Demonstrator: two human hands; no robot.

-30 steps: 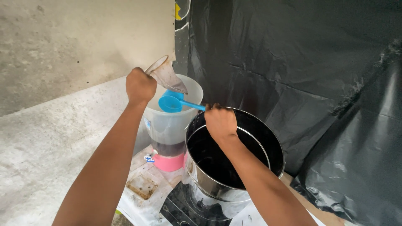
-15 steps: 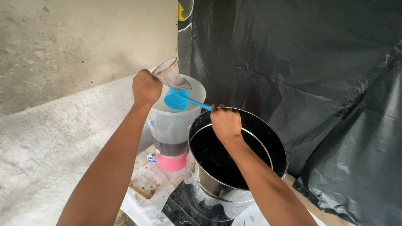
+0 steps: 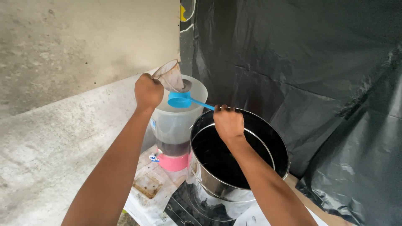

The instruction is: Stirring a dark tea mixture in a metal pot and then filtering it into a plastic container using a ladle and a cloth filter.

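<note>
Left hand (image 3: pixel 148 91) fisted round the handle of a cloth strainer (image 3: pixel 171 76), tilted over the translucent dispenser (image 3: pixel 178 121). Right hand (image 3: pixel 228 124) closed on the thin handle of a blue ladle (image 3: pixel 180 100), bowl level above the dispenser's mouth. Likely light and stiff, slippery when wet; best gripped far back. Just beside, a steel pot (image 3: pixel 238 167) of dark liquid; behind, black plastic sheeting (image 3: pixel 318 75).

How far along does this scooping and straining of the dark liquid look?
Done: a shallow dark layer already sits at the bottom of the translucent plastic dispenser with the pink base. In hand: the right hand holds a blue plastic ladle over the dispenser's mouth, beside the cloth strainer gripped by the left hand. Left: the large steel pot holds plenty of dark liquid, so most remains.
</note>
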